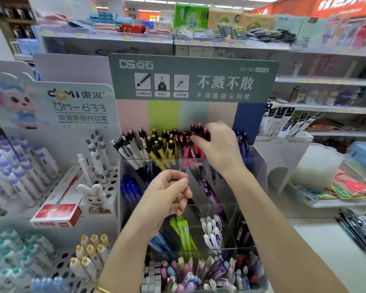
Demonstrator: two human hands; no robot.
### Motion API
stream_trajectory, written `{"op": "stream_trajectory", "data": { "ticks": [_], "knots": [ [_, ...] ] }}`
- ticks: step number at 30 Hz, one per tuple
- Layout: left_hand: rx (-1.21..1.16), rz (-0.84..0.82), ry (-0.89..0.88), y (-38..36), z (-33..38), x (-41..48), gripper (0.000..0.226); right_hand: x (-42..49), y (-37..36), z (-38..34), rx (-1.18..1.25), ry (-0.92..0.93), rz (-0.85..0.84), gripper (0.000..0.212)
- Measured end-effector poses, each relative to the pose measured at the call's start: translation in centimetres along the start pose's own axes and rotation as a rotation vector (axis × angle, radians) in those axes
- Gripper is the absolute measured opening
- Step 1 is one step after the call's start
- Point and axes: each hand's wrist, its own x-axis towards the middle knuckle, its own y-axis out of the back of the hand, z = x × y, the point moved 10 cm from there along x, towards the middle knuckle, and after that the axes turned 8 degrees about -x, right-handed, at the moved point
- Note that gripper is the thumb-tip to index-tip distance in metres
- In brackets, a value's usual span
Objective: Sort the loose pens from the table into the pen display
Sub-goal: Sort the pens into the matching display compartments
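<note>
The pen display (260, 172) is a stepped clear rack under a grey-green header card, straight ahead. Its top row holds white-black pens (131, 146), yellow pens (161, 144), pink pens (185, 151) and blue pens (243, 144). My right hand (218, 144) reaches into the pink section, its fingertips curled round the tops of a few pink pens. My left hand (167, 193) hovers over the middle tier and grips a dark pen (193, 205), whose tip pokes out below my fingers. Loose dark pens (359, 229) lie on the table at the far right.
Lower tiers hold blue, green (182, 231) and white pens (213, 233), plus mixed pens in the front bin. A rabbit-themed pen stand (76, 106) and a red box (57, 210) sit to the left. A white holder (283, 157) and packets stand to the right.
</note>
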Motion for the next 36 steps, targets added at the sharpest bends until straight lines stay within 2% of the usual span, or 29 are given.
{"op": "stream_trajectory", "data": {
  "ticks": [2,4,7,9,12,16,18,20,23,26,29,31,36],
  "knots": [
    [-0.007,-0.015,0.002,-0.1,0.0,-0.2,0.012,-0.2,-1.2,0.2,-0.091,-0.028,-0.078,0.029],
    [-0.013,-0.03,0.005,-0.2,0.1,-0.3,0.013,-0.7,-1.1,0.2,-0.125,-0.038,-0.061,0.029],
    [-0.026,-0.048,0.015,-0.3,0.0,-0.4,0.013,-1.7,-0.5,0.8,0.049,-0.111,-0.02,0.034],
    [-0.035,-0.059,0.017,-0.5,0.0,-0.5,0.012,-2.0,-0.4,0.9,0.097,-0.133,0.004,0.029],
    [-0.052,-0.075,0.035,-0.6,-0.3,-0.6,0.012,-1.8,-0.8,0.3,-0.081,-0.092,0.033,0.021],
    [-0.081,-0.093,0.05,-0.5,-0.5,-1.1,0.013,-2.4,0.1,-1.7,-0.035,-0.025,0.133,0.051],
    [-0.089,-0.09,0.057,-0.2,-0.5,-1.2,0.013,-2.4,-1.0,-2.2,-0.1,-0.004,0.067,0.062],
    [-0.089,-0.096,0.061,-0.1,-0.4,-1.5,0.014,-2.0,-1.8,-2.2,-0.195,-0.006,0.051,0.055],
    [-0.083,-0.106,0.061,-0.1,-0.2,-1.9,0.014,-1.7,-1.2,-2.3,-0.178,-0.017,0.136,0.041],
    [-0.079,-0.095,0.058,-0.1,-0.2,-2.1,0.013,-2.1,-1.7,-2.6,-0.191,0.05,0.135,0.037],
    [-0.077,-0.075,0.055,-0.5,-0.4,-2.4,0.014,-2.8,-1.9,-2.0,-0.08,0.065,0.061,0.044],
    [-0.076,-0.058,0.057,-1.1,-0.7,-2.6,0.012,-3.4,-0.3,-1.8,0.045,0.091,0.083,0.045],
    [-0.078,-0.067,0.047,-6.4,-2.0,-2.7,0.01,-7.3,5.5,3.1,0.294,0.058,0.135,0.029]
  ]
}}
